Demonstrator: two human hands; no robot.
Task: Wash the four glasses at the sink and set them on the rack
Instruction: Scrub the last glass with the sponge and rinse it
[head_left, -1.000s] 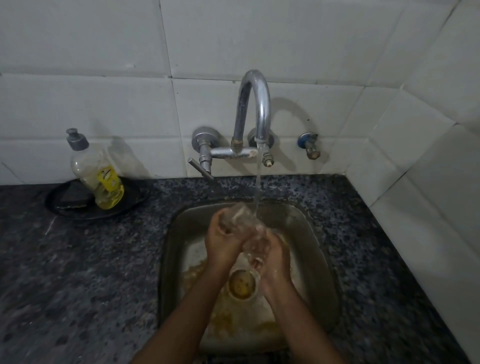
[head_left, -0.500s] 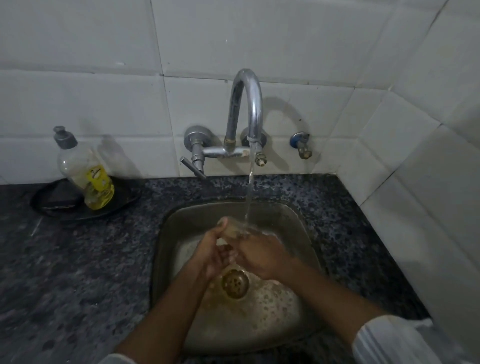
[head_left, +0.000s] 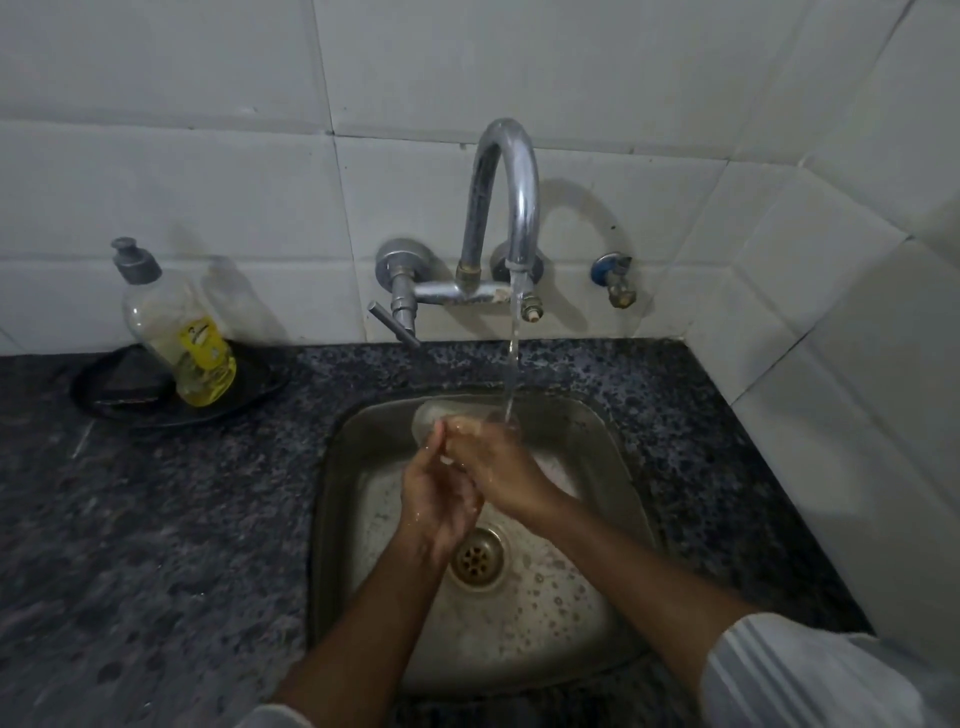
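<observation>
Now over the sink (head_left: 613, 447): both hands on one clear glass (head_left: 434, 418), lying sideways under the tap (head_left: 506, 208) stream. Right hand (head_left: 493, 457) curled round it from above; left hand (head_left: 441, 499) gripping beneath, fingertips (head_left: 439, 434) at its rim. Soap bottle (head_left: 176, 332) far left of the fingers.

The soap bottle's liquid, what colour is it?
Yellow, low in the clear soap bottle with its grey cap; only the head view shows it.
</observation>
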